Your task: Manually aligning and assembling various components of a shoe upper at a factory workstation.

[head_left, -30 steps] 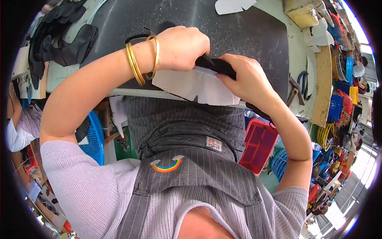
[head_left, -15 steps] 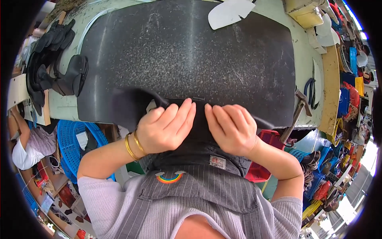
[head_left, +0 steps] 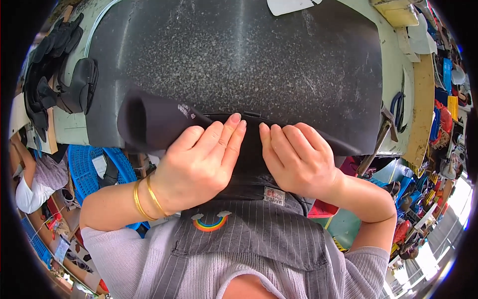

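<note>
A big dark speckled mat (head_left: 239, 65) covers the workbench, and on its near edge lies a curling black sheet (head_left: 159, 122), pressed flat under the left hand (head_left: 199, 162) and right hand (head_left: 296, 159), fingers outstretched, gripping nothing.

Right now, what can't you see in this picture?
- Head view: the fold under the left hand and right hand, covered by both palms.
- The rolled black sheet's inside: too dark.
- The white piece: cut off by the top edge.
- The hammer's handle end: behind the sheet.
</note>
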A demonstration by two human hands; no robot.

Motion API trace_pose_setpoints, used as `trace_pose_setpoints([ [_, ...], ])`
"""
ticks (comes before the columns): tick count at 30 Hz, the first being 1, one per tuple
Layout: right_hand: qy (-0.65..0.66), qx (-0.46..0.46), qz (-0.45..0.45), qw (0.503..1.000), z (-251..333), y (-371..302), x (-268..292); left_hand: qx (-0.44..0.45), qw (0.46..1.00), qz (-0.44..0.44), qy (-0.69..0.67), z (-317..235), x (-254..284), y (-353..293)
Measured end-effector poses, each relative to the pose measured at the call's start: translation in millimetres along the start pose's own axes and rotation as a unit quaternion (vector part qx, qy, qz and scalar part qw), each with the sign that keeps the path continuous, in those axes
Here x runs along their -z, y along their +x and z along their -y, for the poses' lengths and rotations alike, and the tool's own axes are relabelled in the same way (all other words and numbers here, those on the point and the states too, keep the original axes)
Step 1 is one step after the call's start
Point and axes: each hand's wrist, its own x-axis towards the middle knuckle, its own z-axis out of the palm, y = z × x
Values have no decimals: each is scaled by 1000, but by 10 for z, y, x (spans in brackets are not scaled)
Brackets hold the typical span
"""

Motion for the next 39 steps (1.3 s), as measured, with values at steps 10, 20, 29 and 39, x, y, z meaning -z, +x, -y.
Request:
trace_pose_setpoints([
  [10,-13,65,79,995,-87,-88,227,-18,999,-33,-36,-187,-144,-58],
  [20,-96,3,-71,993,-53,-896,417,-25,978,-3,-209,-310,-57,218],
  [29,120,-115,-24,986,-5,-576,83,154,949,-155,-228,-535,-289,337],
  [39,104,-136,-54,984,26,-758,10,312,847,-112,-416,-533,-190,674],
])
